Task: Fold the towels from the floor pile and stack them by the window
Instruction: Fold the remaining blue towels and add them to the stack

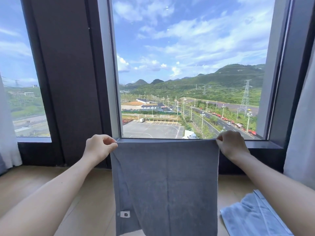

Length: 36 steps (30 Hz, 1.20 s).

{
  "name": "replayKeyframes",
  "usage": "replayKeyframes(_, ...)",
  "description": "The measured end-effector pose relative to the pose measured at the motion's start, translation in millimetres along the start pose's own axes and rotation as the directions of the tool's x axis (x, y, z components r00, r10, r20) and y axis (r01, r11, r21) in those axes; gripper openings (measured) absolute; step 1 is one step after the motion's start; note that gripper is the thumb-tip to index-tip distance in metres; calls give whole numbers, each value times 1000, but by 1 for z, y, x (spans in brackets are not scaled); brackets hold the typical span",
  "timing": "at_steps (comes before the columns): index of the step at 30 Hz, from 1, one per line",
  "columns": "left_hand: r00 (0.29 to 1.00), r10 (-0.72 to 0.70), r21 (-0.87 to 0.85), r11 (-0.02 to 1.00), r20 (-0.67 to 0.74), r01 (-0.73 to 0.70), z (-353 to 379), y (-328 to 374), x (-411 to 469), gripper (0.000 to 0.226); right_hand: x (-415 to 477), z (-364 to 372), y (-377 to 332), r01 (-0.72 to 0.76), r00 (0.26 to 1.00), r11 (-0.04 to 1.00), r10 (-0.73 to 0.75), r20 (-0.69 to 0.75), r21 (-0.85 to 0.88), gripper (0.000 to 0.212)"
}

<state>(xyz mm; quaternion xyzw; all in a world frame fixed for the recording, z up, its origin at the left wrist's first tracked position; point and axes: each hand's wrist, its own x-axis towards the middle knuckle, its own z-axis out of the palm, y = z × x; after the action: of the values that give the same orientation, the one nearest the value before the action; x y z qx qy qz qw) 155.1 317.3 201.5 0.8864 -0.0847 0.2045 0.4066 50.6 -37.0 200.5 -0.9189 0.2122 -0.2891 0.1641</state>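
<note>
My left grip point(100, 147) and right grip point(232, 144) each pinch a top corner of the grey towel point(167, 181), which hangs spread out flat before the window point(187, 65); a light-blue towel point(252, 217) lies on the floor point(34, 184) to its right.

On my feed I take the dark pillar point(68, 82) as my mark. Left of it hangs a sheer white curtain point(6, 125); far right of it, a pale curtain point(300, 133). Outside, right of the pillar, I see green hills point(230, 79), a pylon point(245, 97), a road point(218, 121) lined with lamp posts, low buildings point(153, 106) and a car park point(153, 130) under a cloudy blue sky point(187, 31).
</note>
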Motion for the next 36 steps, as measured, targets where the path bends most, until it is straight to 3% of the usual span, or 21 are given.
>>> replayKeyframes(2, 999, 13, 10, 1000, -46, -12, 0, -2, -1, 5, -2, 2, -1, 22, 1000, 1000, -22, 7, 1, 28)
replayKeyframes(5, 1000, 14, 77, 997, 0, -14, 8, -6, -5, 10, -9, 9, -1, -24, 994, 997, 32, 109, -74, 40)
replayKeyframes(9, 996, -24, 35, 999, -90, 27, 1, 0, 6, 7, -3, -1, -10, 1, 998, 999, 2, 62, -49, 42)
replayKeyframes(13, 999, -36, 109, 993, -40, 41, 2, -7, 4, 9, -2, -1, -15, 11, 999, 999, -10, 45, -32, 40)
replayKeyframes(16, 994, -9, 42, 999, -111, 14, -3, -1, 6, 6, 3, -4, -13, 75, 997, 997, -74, -30, 10, 38)
replayKeyframes(21, 992, -64, 198, 979, 111, 41, 7, -12, -5, 15, -4, 5, -9, -57, 988, 992, 73, 140, -112, 37)
replayKeyframes(26, 999, -53, 105, 993, -10, 54, -2, 0, 4, 10, -2, 2, -13, -26, 998, 999, 28, 60, -21, 28)
replayKeyframes(29, 985, 1, 19, 1000, -170, 3, -10, 8, 10, 6, 4, -6, -17, 20, 995, 993, -7, -104, 119, 32)
replayKeyframes(32, 999, -30, 158, 987, -34, 35, -6, 2, 5, 11, 6, -3, -19, -30, 999, 998, 29, 19, 61, 21)
replayKeyframes(36, 997, -77, 112, 991, -9, 77, 1, -9, 2, 16, 2, 6, -17, -51, 997, 999, 52, 64, -6, 34)
